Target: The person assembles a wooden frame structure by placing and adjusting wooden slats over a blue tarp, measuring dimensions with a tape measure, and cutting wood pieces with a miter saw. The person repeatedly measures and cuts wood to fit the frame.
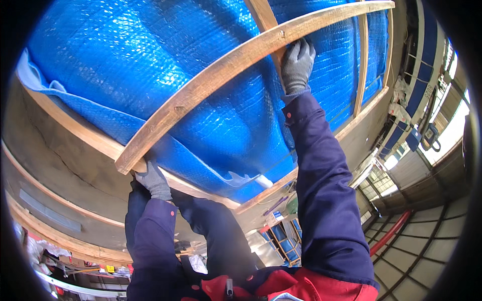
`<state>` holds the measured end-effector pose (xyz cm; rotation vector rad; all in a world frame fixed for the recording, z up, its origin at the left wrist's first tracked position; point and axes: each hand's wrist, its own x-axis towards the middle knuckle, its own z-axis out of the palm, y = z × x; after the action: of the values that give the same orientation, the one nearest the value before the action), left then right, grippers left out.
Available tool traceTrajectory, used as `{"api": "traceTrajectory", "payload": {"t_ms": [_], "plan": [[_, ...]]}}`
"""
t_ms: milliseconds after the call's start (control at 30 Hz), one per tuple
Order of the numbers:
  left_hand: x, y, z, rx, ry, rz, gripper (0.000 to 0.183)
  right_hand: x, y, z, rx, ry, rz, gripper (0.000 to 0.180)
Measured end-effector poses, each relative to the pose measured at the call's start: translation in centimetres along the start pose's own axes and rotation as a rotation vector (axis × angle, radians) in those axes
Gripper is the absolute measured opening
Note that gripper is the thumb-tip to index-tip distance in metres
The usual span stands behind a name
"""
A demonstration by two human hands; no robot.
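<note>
A long wooden batten (211, 81) lies slantwise across a wooden frame that holds blue bubble-textured sheeting (150, 64). My left hand (153, 182), in a grey glove, grips the batten's lower end where it meets the frame's near rail (83, 131); its fingertips are hidden beneath the wood. Higher up, my gloved right hand (299, 64) is at the crossing of the batten and a wooden crosspiece (263, 17), its fingers curled at the wood and partly hidden. A loose edge of the sheeting hangs along the near rail.
More frame slats (361, 64) cross the sheeting at the right. A cracked concrete floor (71, 161) lies below, with long wooden strips (67, 205) at the lower left. Shelving with assorted items (90, 269) stands lower left. A blue-and-white beam (425, 64) and a chain hoist (429, 135) are at the right.
</note>
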<state>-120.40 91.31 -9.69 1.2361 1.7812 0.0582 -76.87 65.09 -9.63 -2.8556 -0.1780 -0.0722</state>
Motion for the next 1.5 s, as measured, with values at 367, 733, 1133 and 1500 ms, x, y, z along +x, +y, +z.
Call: {"api": "traceTrajectory", "payload": {"t_ms": [367,733,1133,1500], "plan": [[-0.5,1.9,0.5,0.227,-0.026,0.398,0.028,0.5,0.4,-0.7,-0.058,-0.06,-0.23,0.039],[-2.2,3.4,-1.1,-0.23,-0.247,0.097,0.073,2.3,-0.1,-3.5,-0.723,-0.22,0.007,0.057],[-1.2,7.1,-4.6,-0.267,-0.367,0.255,0.104,-3.8,-30.7,-6.2,-0.114,-0.366,-0.662,0.075],[-0.4,9.4,-2.4,-0.302,-0.256,0.193,0.068,11.7,-26.5,6.6,-0.789,-0.25,-0.564,0.061]]}}
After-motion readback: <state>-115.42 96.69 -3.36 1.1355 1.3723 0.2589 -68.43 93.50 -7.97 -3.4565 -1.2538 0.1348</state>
